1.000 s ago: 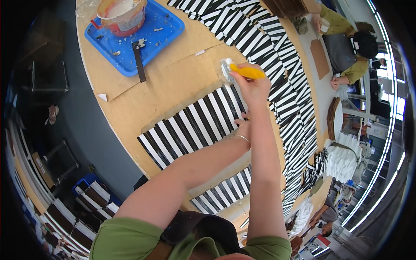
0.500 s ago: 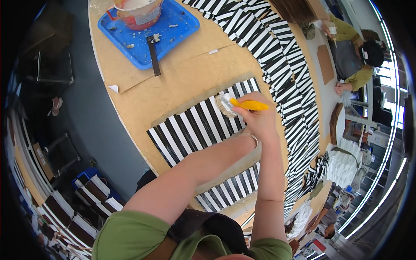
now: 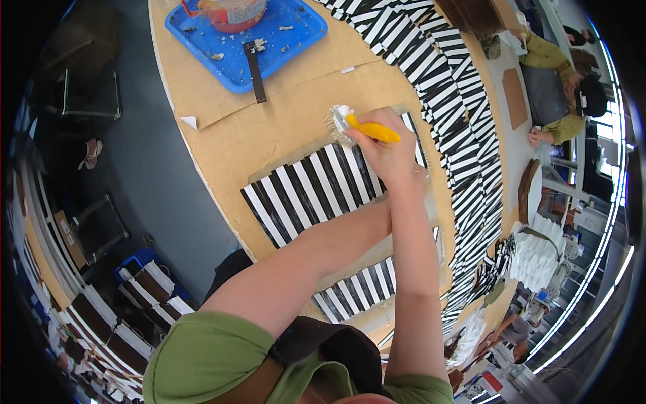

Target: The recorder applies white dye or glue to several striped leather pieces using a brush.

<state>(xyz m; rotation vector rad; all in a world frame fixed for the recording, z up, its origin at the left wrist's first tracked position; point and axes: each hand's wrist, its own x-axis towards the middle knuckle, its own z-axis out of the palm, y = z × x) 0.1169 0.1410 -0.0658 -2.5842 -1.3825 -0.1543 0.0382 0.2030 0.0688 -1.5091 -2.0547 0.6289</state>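
Note:
My right hand [image 3: 387,151] is closed round the yellow handle of a brush [image 3: 377,129], its bristles whitened with a pasty substance. The bristles are over the far edge of a black-and-white striped panel [image 3: 306,188] lying on the table. My left arm crosses beneath the right forearm. Only a sliver of my left hand [image 3: 418,178] shows beside the right wrist, near the panel's right end; its fingers are mostly hidden. A second striped panel [image 3: 356,289] lies nearer to me, partly covered by my arms.
On the brown-covered table [image 3: 269,138], a blue tray [image 3: 296,34] carries a red-and-clear tub [image 3: 235,17] and a dark flat scraper [image 3: 256,74]. Overlapping rows of striped pieces [image 3: 464,135] curve along the right. Across the table sits a co-worker in an olive top [image 3: 548,50].
My right hand has carried the brush away from me, from the panel's middle to its far edge. The left hand has slipped further behind the right wrist. The whole view has shifted slightly.

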